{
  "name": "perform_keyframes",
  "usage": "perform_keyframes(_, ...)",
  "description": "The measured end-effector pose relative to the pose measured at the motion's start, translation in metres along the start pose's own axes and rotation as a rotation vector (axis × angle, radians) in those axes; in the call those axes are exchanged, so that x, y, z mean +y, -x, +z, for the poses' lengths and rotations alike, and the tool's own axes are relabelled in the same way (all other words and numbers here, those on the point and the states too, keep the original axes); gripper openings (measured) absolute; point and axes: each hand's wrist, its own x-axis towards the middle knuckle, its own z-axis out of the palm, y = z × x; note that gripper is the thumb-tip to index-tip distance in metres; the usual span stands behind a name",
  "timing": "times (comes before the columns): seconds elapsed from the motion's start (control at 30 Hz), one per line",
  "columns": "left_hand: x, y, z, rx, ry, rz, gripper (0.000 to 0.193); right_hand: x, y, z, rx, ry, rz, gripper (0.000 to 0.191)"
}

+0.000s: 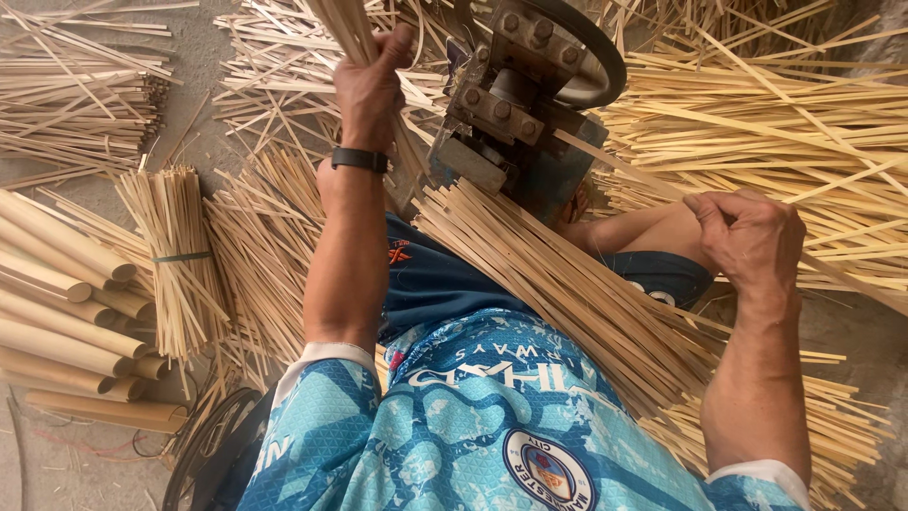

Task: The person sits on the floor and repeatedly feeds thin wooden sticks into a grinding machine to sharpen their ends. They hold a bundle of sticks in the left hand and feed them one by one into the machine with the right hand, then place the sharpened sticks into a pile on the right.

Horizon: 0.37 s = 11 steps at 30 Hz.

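My left hand (371, 87), with a black band on the wrist, is closed around a bundle of thin bamboo strips (342, 23) held up beside a bolted metal machine (515, 99). My right hand (747, 232) pinches a single thin bamboo strip (619, 166) that runs from the machine's side out past my hand to the right. A thick sheaf of strips (567, 293) lies slanted across my lap, its upper end against the machine.
A tied bundle of strips (175, 255) stands at the left next to several cut bamboo tubes (57, 312). Loose strip piles (757, 114) cover the ground to the right and at the top left (76, 85). Dark cables (203, 445) lie at the lower left.
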Motion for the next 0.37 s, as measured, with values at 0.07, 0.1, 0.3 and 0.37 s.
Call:
perform_keyframes(0.07,0.0,0.006,0.008,-0.03,0.017,-0.001,0.054,-0.006,0.003,-0.01,0.008,-0.049,-0.058,0.021)
perform_keyframes(0.1,0.0,0.008,0.012,-0.038,0.031,0.007,0.055,-0.01,0.002,-0.01,0.005,-0.051,-0.066,0.02)
perform_keyframes(0.3,-0.001,0.01,0.017,-0.032,-0.005,-0.015,0.058,-0.046,-0.025,0.019,-0.013,0.044,-0.113,0.03)
perform_keyframes(0.37,-0.003,0.008,0.019,-0.042,-0.039,-0.021,0.058,-0.057,-0.032,0.027,0.113,-0.027,-0.242,0.029)
